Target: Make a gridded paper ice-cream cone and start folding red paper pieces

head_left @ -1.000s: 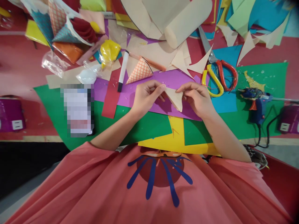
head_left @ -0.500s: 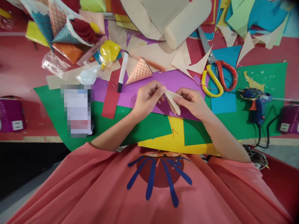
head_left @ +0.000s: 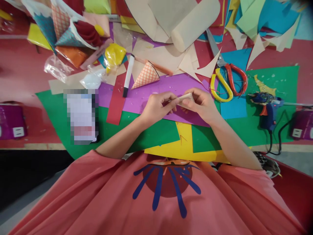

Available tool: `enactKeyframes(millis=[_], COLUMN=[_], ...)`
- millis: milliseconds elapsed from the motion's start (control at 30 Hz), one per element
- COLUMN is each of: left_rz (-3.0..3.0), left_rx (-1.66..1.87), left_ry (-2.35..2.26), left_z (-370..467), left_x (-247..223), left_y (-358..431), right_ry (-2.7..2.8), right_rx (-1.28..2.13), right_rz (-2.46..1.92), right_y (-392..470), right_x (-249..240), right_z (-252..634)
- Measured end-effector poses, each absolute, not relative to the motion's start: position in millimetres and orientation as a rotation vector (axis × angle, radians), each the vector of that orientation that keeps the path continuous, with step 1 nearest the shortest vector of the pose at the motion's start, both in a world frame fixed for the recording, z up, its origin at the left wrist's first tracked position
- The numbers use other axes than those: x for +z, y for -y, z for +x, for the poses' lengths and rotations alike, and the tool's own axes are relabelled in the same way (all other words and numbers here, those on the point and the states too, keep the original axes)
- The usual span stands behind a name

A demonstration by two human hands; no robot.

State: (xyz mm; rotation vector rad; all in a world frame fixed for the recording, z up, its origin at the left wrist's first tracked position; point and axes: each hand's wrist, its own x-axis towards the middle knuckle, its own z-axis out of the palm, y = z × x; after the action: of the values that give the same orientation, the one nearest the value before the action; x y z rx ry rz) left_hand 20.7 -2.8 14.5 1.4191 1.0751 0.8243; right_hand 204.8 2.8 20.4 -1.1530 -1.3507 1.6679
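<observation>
A small cream paper cone (head_left: 185,98) is held between both hands above the purple sheet (head_left: 151,85). My left hand (head_left: 160,105) pinches its narrow end. Around the wider end, with its zigzag edge, the fingers of my right hand (head_left: 201,103) are closed. Part of the cone is hidden behind the fingers. Just beyond my left hand lies an orange-checked cone (head_left: 146,75), beside a black-and-white marker (head_left: 128,76). Scissors (head_left: 228,81) with one yellow and one red handle rest to the right of my right hand.
A glue gun (head_left: 267,111) with its cord lies at the right on a green sheet (head_left: 283,81). At the left is a blurred-out phone (head_left: 81,116). Cream scraps, a cream roll (head_left: 195,24), bagged yellow clay (head_left: 114,54) and checked cones (head_left: 73,32) crowd the far side.
The cream cone has turned from pointing down and right to lying nearly level, its wide end to the right. My right fingers have shifted around that end; the left hand has lowered slightly.
</observation>
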Motion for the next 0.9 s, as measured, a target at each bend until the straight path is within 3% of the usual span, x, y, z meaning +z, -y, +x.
enactKeyframes(millis=[900], left_rz=[1.071], left_rx=[1.174], left_ry=[-0.9], left_z=[25.0], left_x=[2.3], left_y=[-3.2], right_ry=[1.233], right_rx=[1.531], right_rz=[-1.084], right_y=[8.5], right_x=[21.2], right_z=[191.2])
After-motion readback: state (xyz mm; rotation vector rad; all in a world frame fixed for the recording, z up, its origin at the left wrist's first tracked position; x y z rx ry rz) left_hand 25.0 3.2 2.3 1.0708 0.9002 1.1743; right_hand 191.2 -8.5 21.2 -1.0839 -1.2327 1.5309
